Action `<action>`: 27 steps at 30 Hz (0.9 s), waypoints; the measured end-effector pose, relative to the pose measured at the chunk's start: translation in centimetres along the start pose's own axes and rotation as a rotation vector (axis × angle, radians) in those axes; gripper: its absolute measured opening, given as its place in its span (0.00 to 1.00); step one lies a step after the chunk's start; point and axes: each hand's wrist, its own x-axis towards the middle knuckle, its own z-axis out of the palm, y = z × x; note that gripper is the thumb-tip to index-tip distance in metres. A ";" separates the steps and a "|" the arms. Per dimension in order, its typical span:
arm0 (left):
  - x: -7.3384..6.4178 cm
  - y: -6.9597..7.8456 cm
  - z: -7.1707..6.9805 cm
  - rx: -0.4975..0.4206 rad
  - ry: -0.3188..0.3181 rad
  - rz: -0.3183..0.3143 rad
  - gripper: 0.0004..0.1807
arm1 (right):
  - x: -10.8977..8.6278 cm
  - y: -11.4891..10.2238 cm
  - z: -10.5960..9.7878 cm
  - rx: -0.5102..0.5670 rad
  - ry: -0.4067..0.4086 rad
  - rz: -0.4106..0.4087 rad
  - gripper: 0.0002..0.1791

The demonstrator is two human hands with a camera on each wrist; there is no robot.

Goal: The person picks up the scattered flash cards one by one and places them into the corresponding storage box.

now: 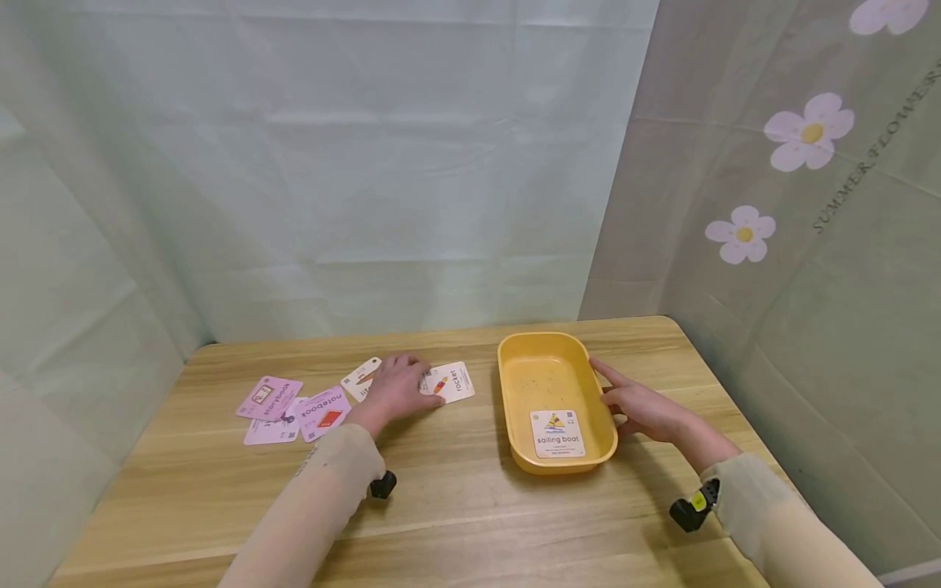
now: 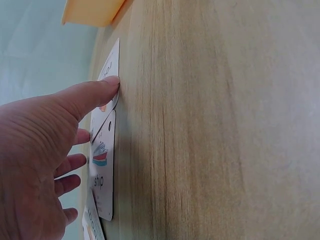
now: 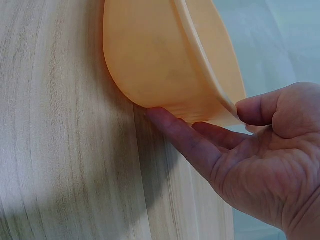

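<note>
My left hand [image 1: 399, 390] is over the cards near the back of the table, its thumb touching the white rocket card [image 1: 457, 382]. Beneath its fingers, in the left wrist view, lies a white ship card [image 2: 102, 167], which the hand covers in the head view. A white card with partly hidden lettering [image 1: 358, 380] sticks out left of that hand. With the thumb at the rim and fingers against the outer wall, my right hand [image 1: 647, 408] holds the right side of a yellow tray [image 1: 507, 408]. Inside the tray's near end lies a sailing boat card [image 1: 557, 434].
Further left, a pink storybook card [image 1: 270, 397] and a pink notebook card [image 1: 327, 413] overlap a white card [image 1: 265, 433]. The wooden table [image 1: 441, 523] is backed by a pale curtain [image 1: 382, 163], with a flowered curtain [image 1: 809, 261] on the right.
</note>
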 end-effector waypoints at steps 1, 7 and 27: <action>0.0 0.0 0.0 -0.003 -0.002 -0.004 0.42 | 0.0 0.0 0.0 0.002 0.002 0.000 0.41; 0.3 -0.1 0.1 -0.016 0.000 -0.010 0.42 | 0.1 0.1 0.0 0.013 0.000 -0.002 0.42; 0.5 0.1 -0.2 -0.086 0.060 -0.034 0.33 | 0.0 -0.1 0.0 0.008 0.002 -0.001 0.42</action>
